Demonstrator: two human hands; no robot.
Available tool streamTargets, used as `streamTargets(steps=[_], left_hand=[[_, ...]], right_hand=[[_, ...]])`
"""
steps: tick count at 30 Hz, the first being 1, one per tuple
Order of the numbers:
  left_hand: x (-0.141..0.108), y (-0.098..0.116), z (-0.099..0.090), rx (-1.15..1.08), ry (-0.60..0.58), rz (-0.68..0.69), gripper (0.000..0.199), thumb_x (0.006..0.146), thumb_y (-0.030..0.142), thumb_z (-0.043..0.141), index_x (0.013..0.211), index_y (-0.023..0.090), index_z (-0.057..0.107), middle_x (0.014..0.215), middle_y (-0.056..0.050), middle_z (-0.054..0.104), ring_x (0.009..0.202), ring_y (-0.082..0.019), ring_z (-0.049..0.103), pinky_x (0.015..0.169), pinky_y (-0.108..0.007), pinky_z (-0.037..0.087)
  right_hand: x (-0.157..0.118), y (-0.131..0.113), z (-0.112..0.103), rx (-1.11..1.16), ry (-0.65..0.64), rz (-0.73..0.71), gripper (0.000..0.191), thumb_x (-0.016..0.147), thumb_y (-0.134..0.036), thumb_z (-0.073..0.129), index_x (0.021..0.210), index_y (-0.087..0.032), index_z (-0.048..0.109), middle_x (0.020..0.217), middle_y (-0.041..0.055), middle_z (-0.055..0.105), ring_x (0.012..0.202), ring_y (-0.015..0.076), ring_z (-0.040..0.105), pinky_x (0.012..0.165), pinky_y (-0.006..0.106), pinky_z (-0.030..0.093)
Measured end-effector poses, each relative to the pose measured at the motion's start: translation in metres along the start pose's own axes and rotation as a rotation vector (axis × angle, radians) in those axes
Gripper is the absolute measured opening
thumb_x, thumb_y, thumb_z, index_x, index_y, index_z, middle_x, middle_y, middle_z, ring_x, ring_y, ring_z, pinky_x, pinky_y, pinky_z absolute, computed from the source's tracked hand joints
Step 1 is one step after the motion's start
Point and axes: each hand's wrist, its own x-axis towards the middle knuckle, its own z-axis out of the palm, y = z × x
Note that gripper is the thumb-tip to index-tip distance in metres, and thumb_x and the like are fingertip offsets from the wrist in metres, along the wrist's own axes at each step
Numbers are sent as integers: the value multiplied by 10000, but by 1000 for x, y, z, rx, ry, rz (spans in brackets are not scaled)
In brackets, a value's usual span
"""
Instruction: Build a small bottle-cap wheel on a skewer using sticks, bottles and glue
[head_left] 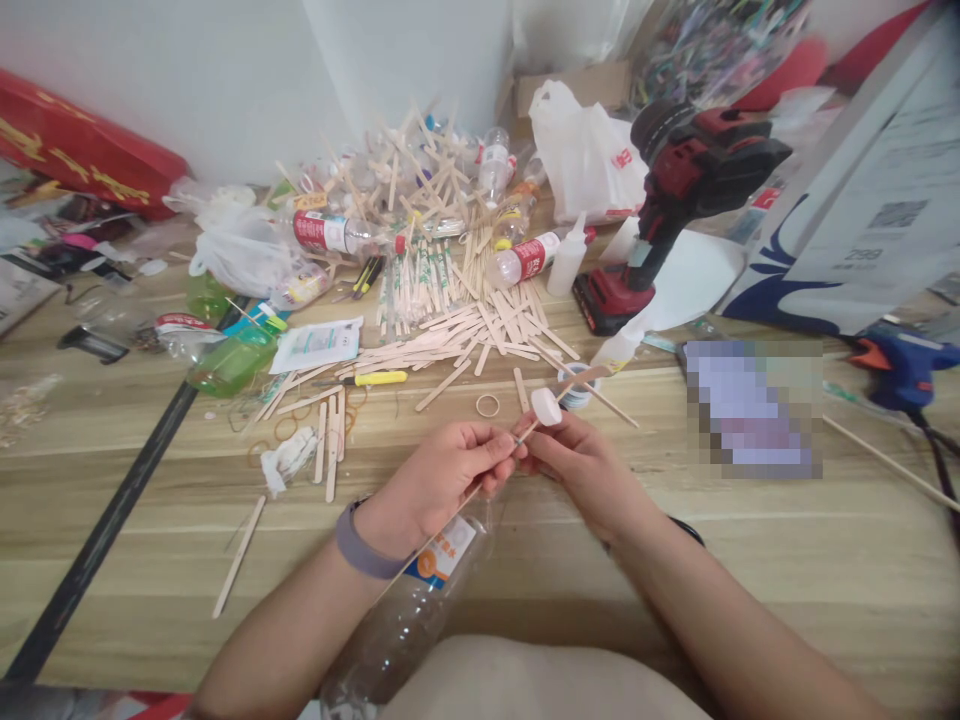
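Note:
My left hand [471, 462] pinches a thin wooden stick [459, 507] that slants up from the lower left. My right hand [576, 462] meets it at the fingertips and grips the same stick, fingers bent. Just above the right fingers sits a small white rounded piece [546, 407], perhaps a bottle cap; its attachment is hard to make out. Beneath both hands lies a clear plastic bottle [405, 630] with a blue, white and orange label, tilted toward me. A rubber band [487, 405] rests on the table beyond my fingers.
Loose craft sticks [450, 335] spread across the middle, backed by a heap of sticks and bottles. A red cordless drill [652, 220] stands to the right, near a blurred-out phone [750, 410] and a blue glue gun [900, 365]. A yellow-handled tool [380, 378] lies left of centre.

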Motion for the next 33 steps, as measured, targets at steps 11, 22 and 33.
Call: streamTargets(steps=[11,22,33], left_hand=[[2,-3,1,-5,58,37,312,700,423,754,697,161,585,567,41,535,490,-51,418,476,-187,309],[4,-6,1,35,187,142,221,755,333,706,815,150,599,569,52,552,505,-58,438,498,-196,310],[5,-7,-1,34,142,135,299,732,416,724,741,152,582,594,38,549,501,-56,426,499,-206,299]], right_hand=[[3,1,-2,-117,18,20,277,783,-460,587,720,-192,560,583,-26,526,505,108,466,489,247,397],[-10,-9,-1,-538,185,-267,234,804,-325,546,599,-215,519,503,-46,420,476,108,357,465,258,266],[-2,-3,2,29,69,39,292,769,-466,682,841,-189,624,603,-50,520,438,73,403,420,230,265]])
